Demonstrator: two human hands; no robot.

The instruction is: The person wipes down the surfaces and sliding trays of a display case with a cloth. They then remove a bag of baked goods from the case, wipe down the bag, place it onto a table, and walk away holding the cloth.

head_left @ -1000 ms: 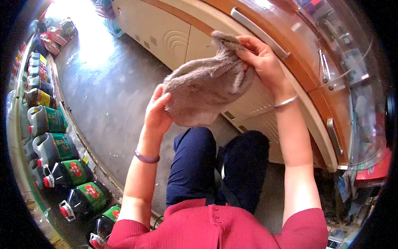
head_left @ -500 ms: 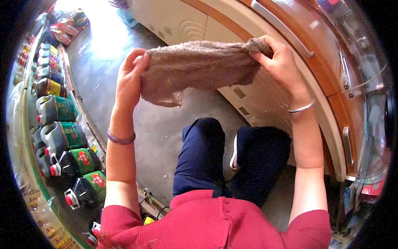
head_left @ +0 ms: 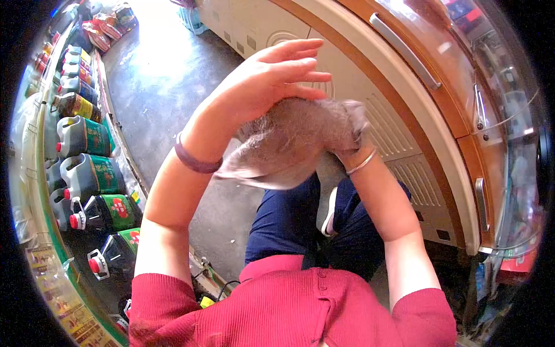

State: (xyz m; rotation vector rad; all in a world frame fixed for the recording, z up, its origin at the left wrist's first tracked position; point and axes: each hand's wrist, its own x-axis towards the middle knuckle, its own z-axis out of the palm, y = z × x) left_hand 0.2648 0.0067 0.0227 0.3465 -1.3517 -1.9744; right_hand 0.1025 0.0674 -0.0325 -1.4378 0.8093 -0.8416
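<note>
Labels first. Jugs [head_left: 69,168] stand across the floor [head_left: 221,228] from the cabinet [head_left: 370,87], green labels [head_left: 105,174], pale characters, too blurred for me to read. Same row, dark bottles [head_left: 98,209] carry green labels with a red emblem [head_left: 120,208]; brand unreadable from here. Red caps [head_left: 74,221] on these. Farther along, opposite the cabinet's far part, a brown bottle [head_left: 73,106] with a yellow label, print too small.

Gray cloth [head_left: 283,139] is up in the air in front of the cabinet doors, bunched, blurred at its lower edge. Left hand [head_left: 274,75]: fingers extended and spread toward the cabinet, just over the cloth's top; can't confirm contact. Right hand is under the cloth on the cabinet side, wrist [head_left: 359,156] and silver bangle [head_left: 362,161] showing; can't tell its grip.

In the way: cloth masks the right hand, left hand covers part of the cabinet front. Legs in navy trousers [head_left: 283,217] sit beside the cabinet. Blue bag [head_left: 191,21] near its far end. Long silver handle [head_left: 404,52] on its wood drawer front.
</note>
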